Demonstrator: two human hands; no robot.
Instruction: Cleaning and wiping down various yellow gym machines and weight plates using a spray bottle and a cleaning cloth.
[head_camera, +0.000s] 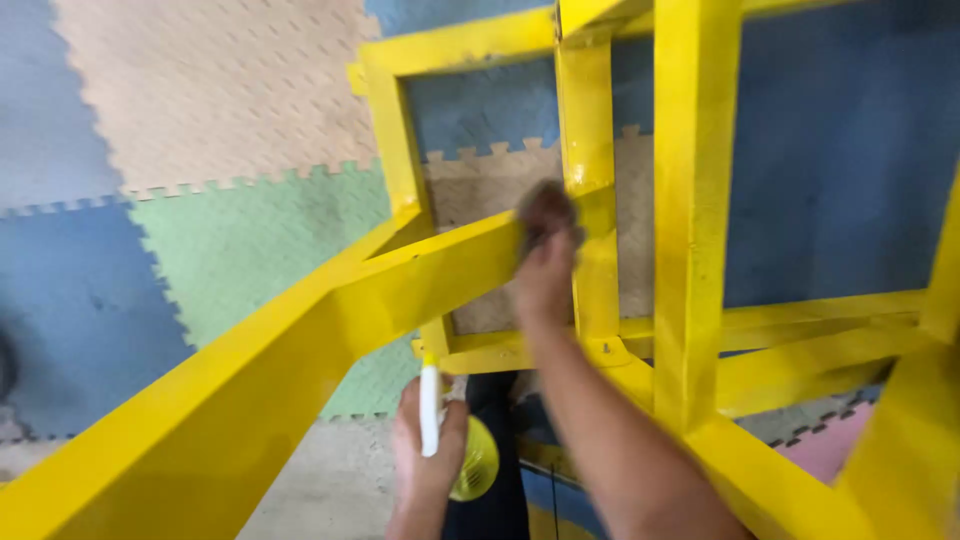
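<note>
Our right hand (545, 262) presses a dark cloth (546, 212) on the yellow metal frame (440, 265), closed on it for firm rubbing | our left hand (425, 455) grips a yellow spray bottle (470, 460) low, nozzle up, above the foam floor mats (230, 240).

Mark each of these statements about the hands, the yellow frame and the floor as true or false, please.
1. The right hand presses a dark cloth against the yellow metal frame. True.
2. The left hand is empty. False: it holds a spray bottle with a white nozzle and a yellow body.
3. The floor is covered with interlocking foam mats of several colours. True.
4. The frame is painted red. False: it is yellow.
5. Both hands touch the cloth. False: only the right hand does; the left is lower, near the body.
</note>
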